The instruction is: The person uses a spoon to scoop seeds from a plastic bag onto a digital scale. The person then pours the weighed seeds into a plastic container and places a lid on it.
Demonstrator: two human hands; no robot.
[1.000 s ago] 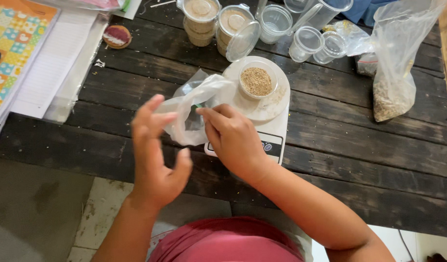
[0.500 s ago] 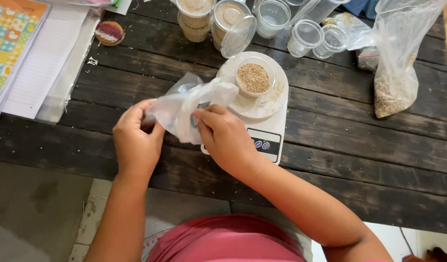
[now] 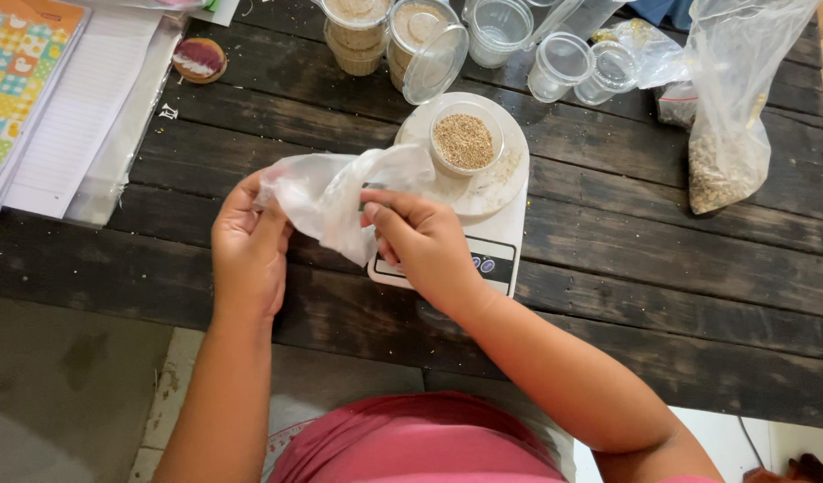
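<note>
Head view: the left hand and right hand both pinch a crumpled clear plastic bag, stretched between their closed fingers. Just beyond the right fingertips, a seed-filled cup sits on the white kitchen scale.

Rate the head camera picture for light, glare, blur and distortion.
Head view: soft, even daylight, with only faint shadows under the left hand and right hand. Mild glare on the clear plastic bag they hold and on the empty cups. Focus is sharp on the seed cup and the scale; no motion blur. The table planks bow slightly, suggesting wide-angle distortion.
</note>
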